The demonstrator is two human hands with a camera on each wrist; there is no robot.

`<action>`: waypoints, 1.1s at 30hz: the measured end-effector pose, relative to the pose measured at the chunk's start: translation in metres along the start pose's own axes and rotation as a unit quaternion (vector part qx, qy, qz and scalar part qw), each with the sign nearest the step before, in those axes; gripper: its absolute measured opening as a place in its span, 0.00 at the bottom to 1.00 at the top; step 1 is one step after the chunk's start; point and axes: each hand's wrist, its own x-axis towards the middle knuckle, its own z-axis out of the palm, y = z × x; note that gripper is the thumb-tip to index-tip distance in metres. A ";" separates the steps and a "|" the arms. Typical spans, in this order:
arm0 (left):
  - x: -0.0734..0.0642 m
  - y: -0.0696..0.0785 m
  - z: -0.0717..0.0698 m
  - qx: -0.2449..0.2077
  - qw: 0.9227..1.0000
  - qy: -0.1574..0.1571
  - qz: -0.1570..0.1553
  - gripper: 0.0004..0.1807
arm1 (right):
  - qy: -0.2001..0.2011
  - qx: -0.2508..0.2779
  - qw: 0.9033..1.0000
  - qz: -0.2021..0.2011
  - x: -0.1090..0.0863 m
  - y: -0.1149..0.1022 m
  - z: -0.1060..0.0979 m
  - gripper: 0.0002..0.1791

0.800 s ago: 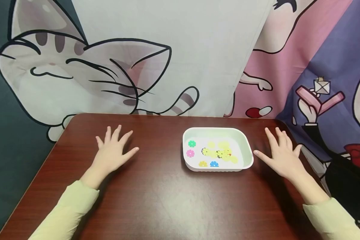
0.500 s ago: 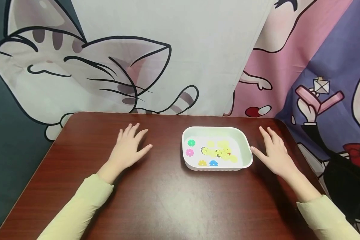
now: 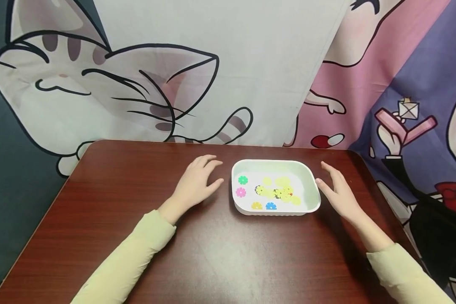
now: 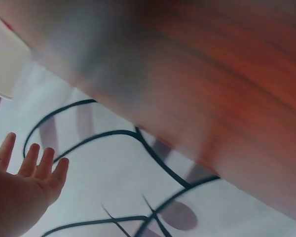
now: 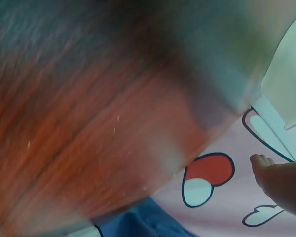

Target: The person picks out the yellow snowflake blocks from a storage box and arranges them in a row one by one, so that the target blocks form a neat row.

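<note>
A shallow white tray (image 3: pixel 311 185) with rounded corners stands on the brown table right of the middle; green, pink, yellow and blue flower shapes and yellow figures show on its floor. To its left, my left hand (image 3: pixel 194 181) hovers with fingers loosely extended toward the tray wall, a small gap between. My right hand (image 3: pixel 342 196) is close by the tray's right end, thumb near the rim; whether it touches I cannot tell. Both hands hold nothing. The left wrist view catches the left hand (image 4: pixel 24 190) with fingers spread, and the right wrist view part of the right hand (image 5: pixel 281 180).
The dark wood table (image 3: pixel 228 261) reaches to a cloth backdrop (image 3: pixel 266 76) with a cartoon cat on the left and pink and purple figures on the right. Its rounded far corners lie beyond both hands. The tray's edge (image 4: pixel 7 64) enters the left wrist view.
My left hand has moved right across the table to beside the tray. My right hand has shifted slightly left, closer to the tray's right end. The tray has stayed in place.
</note>
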 end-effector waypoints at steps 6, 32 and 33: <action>0.017 0.021 0.012 -0.030 0.999 -0.002 0.030 0.24 | -0.014 0.091 0.996 0.024 0.000 0.001 0.007 0.34; 0.070 0.064 0.058 -0.098 0.983 -0.137 0.069 0.14 | -0.105 0.375 0.911 0.136 -0.002 0.017 0.021 0.36; 0.071 0.065 0.059 -0.098 0.982 -0.142 0.073 0.14 | -0.109 0.382 0.907 0.141 -0.002 0.018 0.020 0.36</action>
